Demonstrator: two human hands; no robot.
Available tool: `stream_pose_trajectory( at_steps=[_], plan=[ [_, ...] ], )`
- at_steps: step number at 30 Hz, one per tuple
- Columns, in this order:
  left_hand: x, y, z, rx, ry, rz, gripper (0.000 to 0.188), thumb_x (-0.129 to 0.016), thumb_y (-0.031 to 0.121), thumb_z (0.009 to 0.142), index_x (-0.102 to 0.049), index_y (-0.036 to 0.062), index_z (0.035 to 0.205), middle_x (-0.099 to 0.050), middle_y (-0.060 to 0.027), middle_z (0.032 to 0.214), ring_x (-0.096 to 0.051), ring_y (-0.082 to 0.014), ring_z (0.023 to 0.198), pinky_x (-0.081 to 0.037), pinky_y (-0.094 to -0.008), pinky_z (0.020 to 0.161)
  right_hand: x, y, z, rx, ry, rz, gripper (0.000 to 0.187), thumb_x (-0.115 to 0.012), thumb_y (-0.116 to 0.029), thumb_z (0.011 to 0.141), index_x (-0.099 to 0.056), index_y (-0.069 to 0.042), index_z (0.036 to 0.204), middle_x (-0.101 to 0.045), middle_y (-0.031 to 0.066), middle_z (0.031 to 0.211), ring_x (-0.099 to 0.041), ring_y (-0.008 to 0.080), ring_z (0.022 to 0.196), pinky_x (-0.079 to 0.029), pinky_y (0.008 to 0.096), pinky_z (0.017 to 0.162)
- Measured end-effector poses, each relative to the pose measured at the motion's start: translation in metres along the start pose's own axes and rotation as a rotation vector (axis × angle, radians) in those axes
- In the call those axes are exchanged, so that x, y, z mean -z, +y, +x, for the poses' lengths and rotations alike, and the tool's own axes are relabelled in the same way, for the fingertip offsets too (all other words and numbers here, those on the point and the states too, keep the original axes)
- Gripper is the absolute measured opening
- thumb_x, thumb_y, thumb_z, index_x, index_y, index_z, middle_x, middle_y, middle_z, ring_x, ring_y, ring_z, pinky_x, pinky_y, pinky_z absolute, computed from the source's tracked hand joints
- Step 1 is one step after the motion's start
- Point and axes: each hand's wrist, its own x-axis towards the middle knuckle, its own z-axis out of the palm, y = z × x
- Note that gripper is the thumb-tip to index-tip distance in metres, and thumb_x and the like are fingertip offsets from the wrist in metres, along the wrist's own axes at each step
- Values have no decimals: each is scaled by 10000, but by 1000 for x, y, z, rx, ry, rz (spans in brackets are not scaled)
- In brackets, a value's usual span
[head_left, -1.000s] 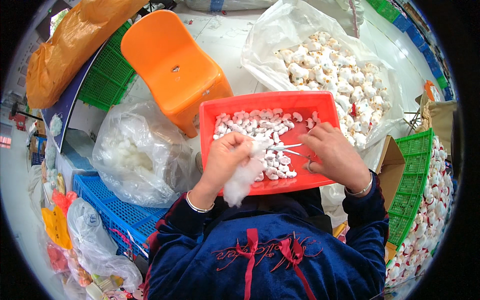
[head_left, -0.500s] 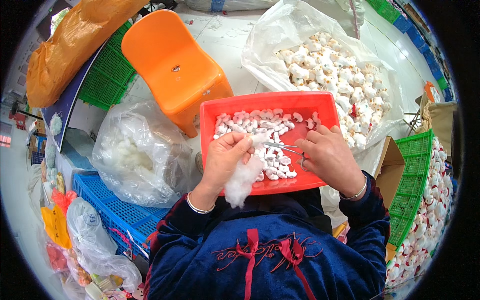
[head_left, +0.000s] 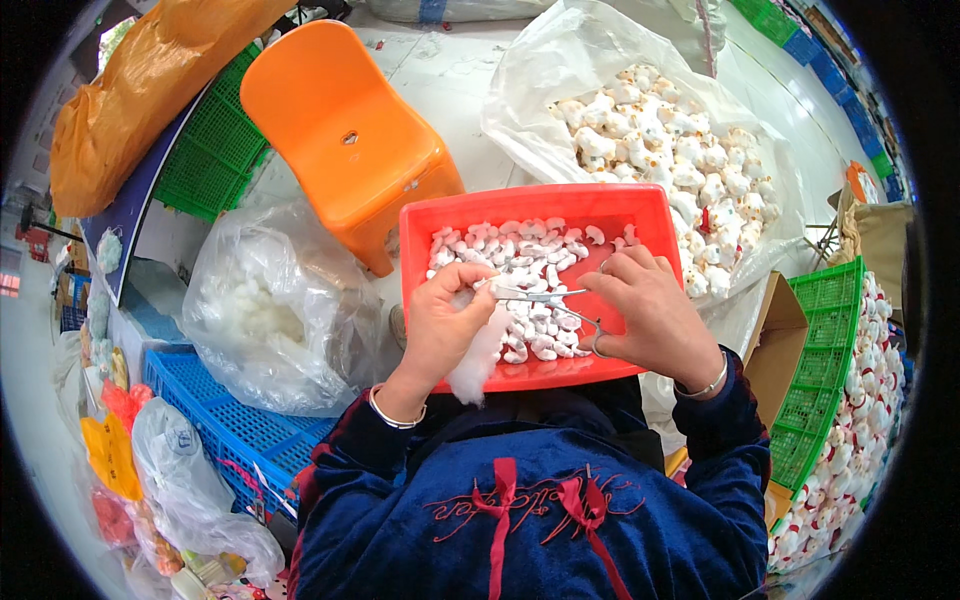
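A tuft of white fibre stuffing (head_left: pixel 478 362) hangs from the closed fingers of my left hand (head_left: pixel 440 325). Its thumb and forefinger pinch at the tips of metal forceps (head_left: pixel 545 297); whether a small piece sits between them is hidden. My right hand (head_left: pixel 650 312) holds these forceps by their finger loops, with the handles spread apart. Both hands are above a red plastic basin (head_left: pixel 530 198) in front of my body. Many small curved white stuffed pieces (head_left: pixel 500 250) lie in it, mostly on the left and in the middle.
Left of the basin, a clear bag of stuffing (head_left: pixel 265 305) rests by a blue crate (head_left: pixel 215 420). An orange chair (head_left: pixel 350 140) stands beyond. Far right is a big clear bag of white stuffed figures (head_left: pixel 690 180); a green crate (head_left: pixel 825 370) is near my right arm.
The forceps' handles have spread wider and my right fingers have opened out. Their tips now meet my left fingertips. The fluff at those tips no longer shows, and the hanging tuft has shifted slightly.
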Motion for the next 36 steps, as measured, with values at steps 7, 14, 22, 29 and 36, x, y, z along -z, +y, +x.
stream_pose_trajectory(
  at_steps=[7,14,22,29,36],
  plan=[
    [-2,2,1,3,-98,-213,149,-676,54,993,-715,-20,1117,-710,-42,869,-603,-60,709,-492,-210,673,1,-1,0,-66,-137,-44,280,-802,-226,774,-741,-100,1017,-644,55,896,-612,270,949,-434,428,813],
    [9,-5,7,182,-121,-322,125,-674,141,1021,-693,19,1038,-701,-48,872,-553,-55,650,-463,-213,634,-12,4,0,-43,-131,14,428,-809,-177,754,-672,-60,1143,-631,124,1007,-600,327,1058,-459,456,941],
    [3,-19,14,124,-55,-578,146,-647,160,1035,-677,33,1100,-724,-62,931,-611,-80,728,-499,-218,674,-7,-6,0,17,-154,109,683,-868,-240,672,-615,14,1253,-592,181,1134,-557,377,1154,-476,466,997],
    [-10,-6,5,216,-105,-675,146,-644,148,1040,-691,39,1126,-745,-61,1014,-684,-105,885,-563,-250,808,-18,-8,17,61,-243,58,515,-845,-241,721,-688,-34,1166,-631,128,1029,-593,333,1061,-491,458,914],
    [6,-22,13,107,-73,-634,146,-654,142,1035,-696,33,1122,-718,-21,963,-595,-55,768,-499,-211,702,5,19,-4,-35,-194,638,381,-859,-199,734,-743,-48,1063,-624,96,833,-627,300,837,-493,418,795]
  ],
)
